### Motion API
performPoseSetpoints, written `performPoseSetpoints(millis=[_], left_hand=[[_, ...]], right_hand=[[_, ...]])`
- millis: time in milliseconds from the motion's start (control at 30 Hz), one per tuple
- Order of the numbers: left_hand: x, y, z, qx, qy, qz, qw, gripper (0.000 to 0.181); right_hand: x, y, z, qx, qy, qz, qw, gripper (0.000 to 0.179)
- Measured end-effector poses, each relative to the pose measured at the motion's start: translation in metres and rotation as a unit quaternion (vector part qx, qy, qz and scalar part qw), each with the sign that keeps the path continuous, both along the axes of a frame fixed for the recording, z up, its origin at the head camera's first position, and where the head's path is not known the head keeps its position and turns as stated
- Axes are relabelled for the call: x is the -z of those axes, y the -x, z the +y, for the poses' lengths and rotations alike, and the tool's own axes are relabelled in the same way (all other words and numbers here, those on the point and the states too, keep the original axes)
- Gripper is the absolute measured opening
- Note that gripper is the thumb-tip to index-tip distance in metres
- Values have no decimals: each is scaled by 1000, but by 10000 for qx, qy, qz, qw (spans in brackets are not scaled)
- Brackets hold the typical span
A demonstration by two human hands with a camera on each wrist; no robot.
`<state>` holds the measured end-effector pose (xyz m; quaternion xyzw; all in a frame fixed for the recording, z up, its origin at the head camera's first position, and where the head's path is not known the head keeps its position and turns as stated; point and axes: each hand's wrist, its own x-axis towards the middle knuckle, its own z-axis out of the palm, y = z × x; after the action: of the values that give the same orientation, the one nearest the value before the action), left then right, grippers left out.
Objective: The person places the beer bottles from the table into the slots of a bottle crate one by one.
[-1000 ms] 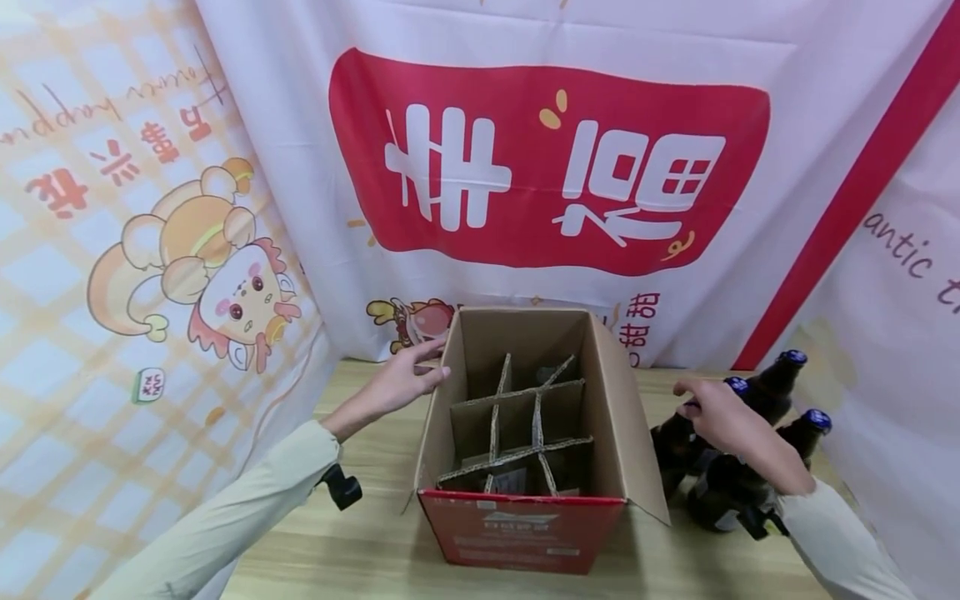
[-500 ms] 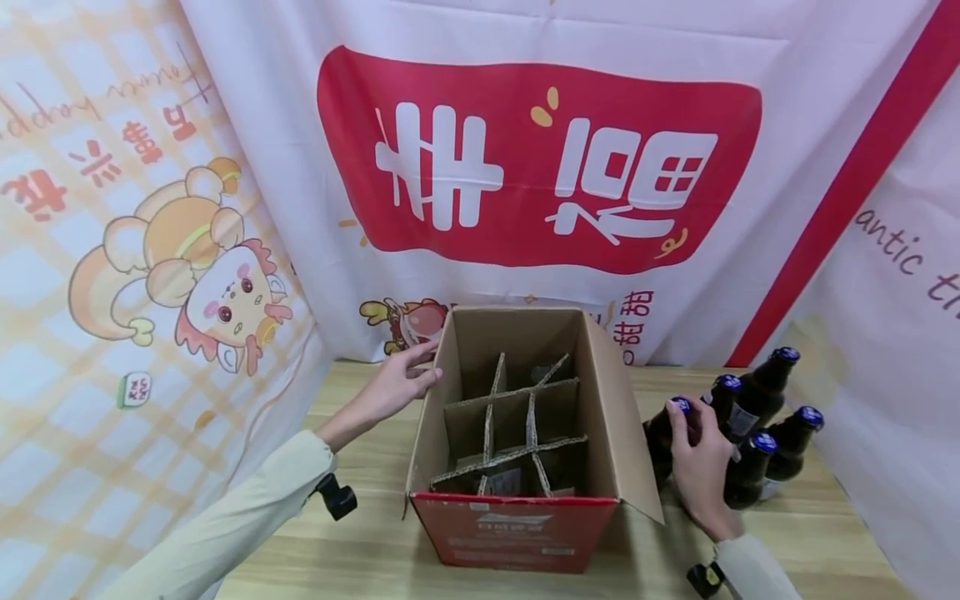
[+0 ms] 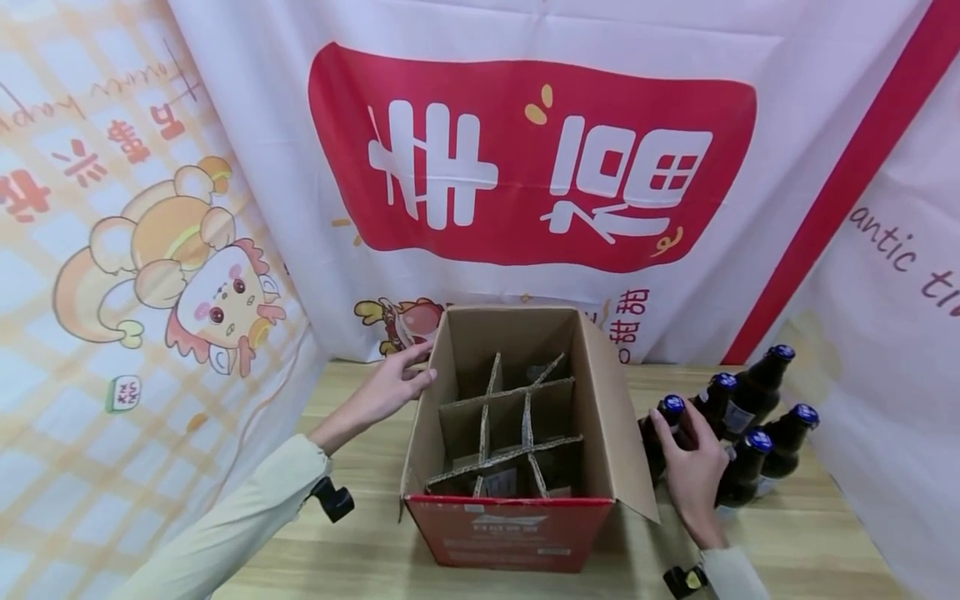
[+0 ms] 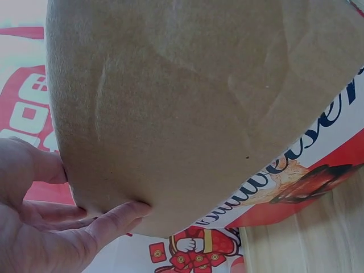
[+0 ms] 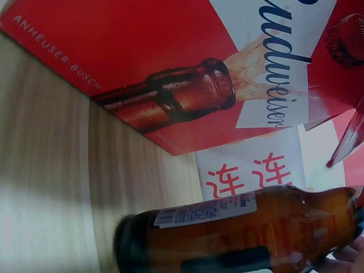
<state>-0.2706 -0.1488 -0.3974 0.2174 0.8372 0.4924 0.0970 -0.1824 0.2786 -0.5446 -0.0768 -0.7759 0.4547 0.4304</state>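
Observation:
A dark brown beer bottle [image 3: 672, 408] with a blue cap stands beside the right side of a red cardboard box [image 3: 510, 533]. My right hand [image 3: 696, 479] pinches its neck between thumb and fingers. In the right wrist view the bottle [image 5: 227, 233] shows a pale label, with fingertips [image 5: 341, 261] at its neck. Whether its base touches the table is unclear. My left hand [image 3: 378, 396] rests against the box's far left edge. Up close in the left wrist view, that hand [image 4: 57, 222] touches a bare brown flap [image 4: 170, 114] with its fingers fairly straight.
Several more capped bottles [image 3: 757, 387] stand close together right of my right hand. Cardboard dividers [image 3: 506, 392] split the box into compartments. Its right flap [image 3: 630, 450] leans outward towards the bottles. A printed cloth [image 3: 525, 167] hangs behind the wooden table [image 3: 352, 517].
My right hand has come from above the bottle group to the leftmost bottle and closed round its neck. My left hand stays at the box. The view has shifted slightly.

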Motion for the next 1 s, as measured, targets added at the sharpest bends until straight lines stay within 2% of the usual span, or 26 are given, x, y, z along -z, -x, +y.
performPoseSetpoints(millis=[167,300,400,533,600,667,767,1000], left_hand=[[2,-3,1,-23,39,61,10000,57],[3,-4,1,-12,-33,136,9999,57],[2,-4,1,-24,-57,211,9998,57],[2,-4,0,-72,-53,218,9997,57],[2,-4,0,-95,-70,188,9998,57],[3,-4,0,-66,-92,208,9997,57],[3,-3,1,-77,-129,204,9997,56],[1,-2,2,-62,-68,231,9997,57]], right_hand=[[7,-3,-4,340,-218,58,9992,44],[6,-2,-5,217,-308,216,9991,42],[0,0,-2,43,-244,161,9996,36],[-15,2,6,64,434,-375,9983,31],[-25,0,9,98,884,-792,9929,38],[-36,-5,8,134,1125,-1160,9868,44],[-53,-13,4,80,1084,-1414,9840,50],[-91,-17,4,-101,942,-1468,9846,50]])
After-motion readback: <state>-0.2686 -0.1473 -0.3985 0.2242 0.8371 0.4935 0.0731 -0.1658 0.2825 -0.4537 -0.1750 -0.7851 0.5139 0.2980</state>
